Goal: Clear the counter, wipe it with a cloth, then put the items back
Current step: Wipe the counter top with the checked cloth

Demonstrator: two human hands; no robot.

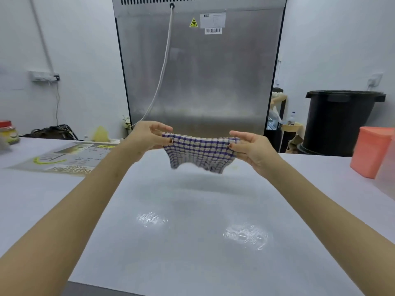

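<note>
My left hand (149,138) and right hand (250,146) each pinch a top corner of the blue-and-white checked woven cloth (199,152), stretched between them above the white counter (192,210).

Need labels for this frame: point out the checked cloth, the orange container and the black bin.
checked cloth (199,151), head view, middle of the stretched fabric.
orange container (370,150), head view, its front wall.
black bin (337,124), head view, its side wall.

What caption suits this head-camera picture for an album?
The left hand and right hand hold a purple-checked cloth spread above the white counter, between a printed sheet and a pink container.
</note>
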